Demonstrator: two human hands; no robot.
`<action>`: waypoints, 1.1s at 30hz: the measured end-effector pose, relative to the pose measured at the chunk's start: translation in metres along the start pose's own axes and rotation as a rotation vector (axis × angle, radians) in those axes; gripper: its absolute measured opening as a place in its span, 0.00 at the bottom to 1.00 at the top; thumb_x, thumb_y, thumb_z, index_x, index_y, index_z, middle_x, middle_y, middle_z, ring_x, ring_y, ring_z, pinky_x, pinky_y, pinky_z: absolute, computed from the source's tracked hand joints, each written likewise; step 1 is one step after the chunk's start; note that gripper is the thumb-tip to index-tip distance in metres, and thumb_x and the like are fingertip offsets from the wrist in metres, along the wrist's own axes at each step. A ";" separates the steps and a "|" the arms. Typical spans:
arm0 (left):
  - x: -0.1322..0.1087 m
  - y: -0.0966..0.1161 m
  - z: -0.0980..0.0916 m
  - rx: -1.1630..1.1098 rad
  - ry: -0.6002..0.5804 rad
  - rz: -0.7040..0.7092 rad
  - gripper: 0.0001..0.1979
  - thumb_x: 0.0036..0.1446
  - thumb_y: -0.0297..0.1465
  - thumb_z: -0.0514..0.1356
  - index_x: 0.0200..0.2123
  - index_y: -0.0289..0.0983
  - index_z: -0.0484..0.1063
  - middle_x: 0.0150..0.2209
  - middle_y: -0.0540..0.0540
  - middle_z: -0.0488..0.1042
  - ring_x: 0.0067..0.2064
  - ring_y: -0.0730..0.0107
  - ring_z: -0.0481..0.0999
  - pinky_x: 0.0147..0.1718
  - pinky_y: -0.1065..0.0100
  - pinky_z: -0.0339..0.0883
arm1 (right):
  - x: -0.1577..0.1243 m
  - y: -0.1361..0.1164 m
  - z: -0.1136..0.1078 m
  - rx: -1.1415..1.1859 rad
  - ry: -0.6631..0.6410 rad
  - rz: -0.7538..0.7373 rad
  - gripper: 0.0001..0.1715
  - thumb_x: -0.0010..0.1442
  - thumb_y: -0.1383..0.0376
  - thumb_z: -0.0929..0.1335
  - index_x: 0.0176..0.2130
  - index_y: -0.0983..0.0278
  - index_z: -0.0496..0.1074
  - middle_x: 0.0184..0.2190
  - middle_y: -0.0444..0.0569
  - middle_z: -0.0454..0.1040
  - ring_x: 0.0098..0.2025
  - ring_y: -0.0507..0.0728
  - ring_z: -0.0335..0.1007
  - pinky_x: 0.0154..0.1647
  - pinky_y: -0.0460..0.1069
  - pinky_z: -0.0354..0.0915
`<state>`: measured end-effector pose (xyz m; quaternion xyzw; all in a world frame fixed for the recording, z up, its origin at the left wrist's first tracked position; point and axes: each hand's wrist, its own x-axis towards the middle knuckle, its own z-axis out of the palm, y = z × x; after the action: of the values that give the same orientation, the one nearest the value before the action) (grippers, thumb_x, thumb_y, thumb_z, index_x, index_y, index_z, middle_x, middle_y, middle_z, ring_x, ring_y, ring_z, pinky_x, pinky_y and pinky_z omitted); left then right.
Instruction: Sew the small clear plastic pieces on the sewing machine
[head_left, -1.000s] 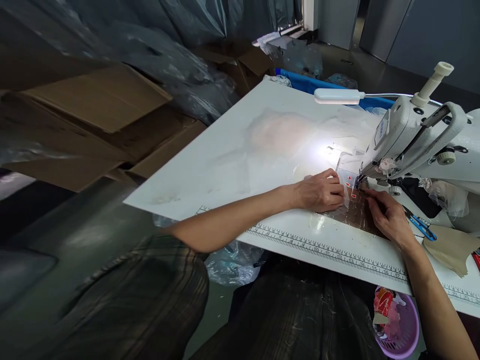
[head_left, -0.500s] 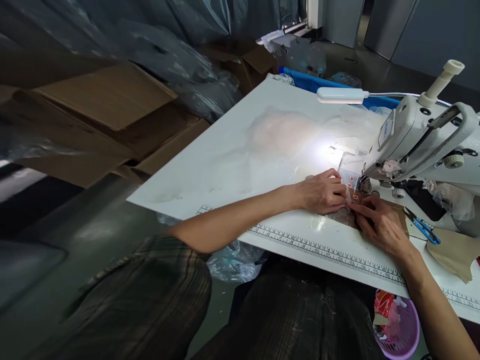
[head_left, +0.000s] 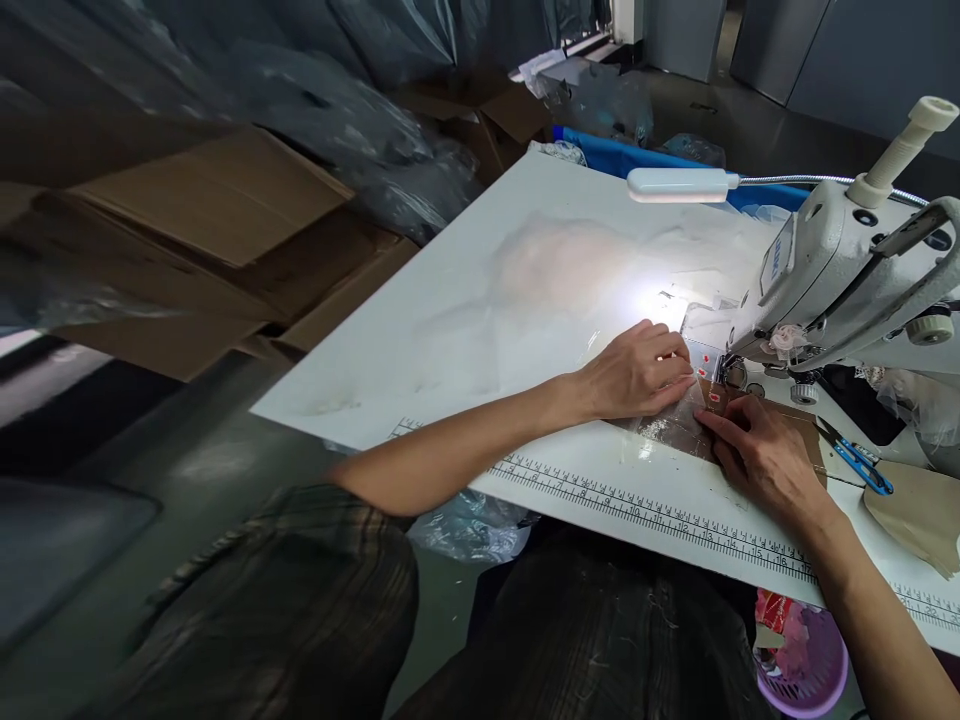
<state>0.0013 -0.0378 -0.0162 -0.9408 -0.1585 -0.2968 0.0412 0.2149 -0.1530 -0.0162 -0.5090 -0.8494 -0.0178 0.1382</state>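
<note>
My left hand (head_left: pixel 641 372) is closed, its fingertips pinching a piece of sheer, see-through fabric (head_left: pixel 671 425) just left of the sewing machine's needle area. Below and to the right, my right hand (head_left: pixel 769 455) rests low on the table, index finger stretched to the fabric's edge and thumb apart from it. The white sewing machine (head_left: pixel 806 260) stands beyond both hands, its presser foot (head_left: pixel 724 370) close to my fingers. A brown plate (head_left: pixel 795 420) with red marks near the foot lies under and beside the right hand. Palms and some fingertips are hidden.
Blue-handled thread snips (head_left: pixel 859 465) and a tan scrap (head_left: pixel 919 510) lie right of my right hand. A lamp (head_left: pixel 679 185) lights the white table (head_left: pixel 420 350), which has a printed ruler along its front edge. Cardboard boxes (head_left: pixel 217 200) stand left; a purple basket (head_left: pixel 817 670) sits below.
My left hand has shifted slightly up and left, away from the right fingertips, and more sheer fabric shows between the hands. The view has tilted a little.
</note>
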 end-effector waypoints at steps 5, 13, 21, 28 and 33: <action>-0.003 0.005 0.007 0.065 -0.048 0.077 0.13 0.68 0.32 0.52 0.36 0.34 0.75 0.39 0.45 0.78 0.35 0.68 0.70 0.36 0.64 0.60 | 0.000 -0.002 0.001 -0.071 -0.002 -0.022 0.21 0.64 0.68 0.62 0.52 0.59 0.76 0.37 0.54 0.71 0.37 0.57 0.68 0.37 0.51 0.67; -0.005 0.007 0.008 0.083 -0.170 0.039 0.15 0.69 0.35 0.50 0.42 0.35 0.74 0.47 0.41 0.75 0.36 0.66 0.68 0.38 0.62 0.59 | 0.000 -0.003 0.001 -0.113 0.045 -0.062 0.20 0.65 0.68 0.61 0.52 0.61 0.75 0.37 0.53 0.71 0.35 0.55 0.67 0.33 0.50 0.67; -0.004 0.010 0.005 0.123 -0.256 0.031 0.19 0.70 0.40 0.48 0.51 0.34 0.70 0.50 0.38 0.73 0.41 0.61 0.68 0.43 0.59 0.59 | -0.001 -0.006 0.000 -0.137 -0.026 -0.027 0.20 0.65 0.68 0.62 0.54 0.61 0.73 0.39 0.54 0.72 0.37 0.56 0.69 0.36 0.50 0.67; -0.002 0.015 0.003 0.163 -0.308 0.025 0.20 0.71 0.39 0.47 0.54 0.33 0.70 0.53 0.39 0.73 0.44 0.59 0.70 0.44 0.58 0.57 | 0.001 -0.014 -0.005 -0.173 -0.118 0.035 0.20 0.66 0.68 0.62 0.55 0.60 0.71 0.41 0.55 0.72 0.38 0.57 0.68 0.37 0.50 0.65; 0.015 -0.002 0.015 0.093 -0.319 0.115 0.18 0.71 0.37 0.48 0.53 0.36 0.71 0.55 0.40 0.73 0.46 0.61 0.70 0.45 0.59 0.55 | 0.006 -0.017 -0.008 -0.232 -0.189 0.166 0.23 0.65 0.70 0.60 0.57 0.62 0.69 0.42 0.57 0.72 0.38 0.58 0.69 0.34 0.49 0.66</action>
<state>0.0205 -0.0292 -0.0196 -0.9805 -0.1227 -0.1333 0.0757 0.1995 -0.1571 -0.0048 -0.5894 -0.8059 -0.0561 -0.0009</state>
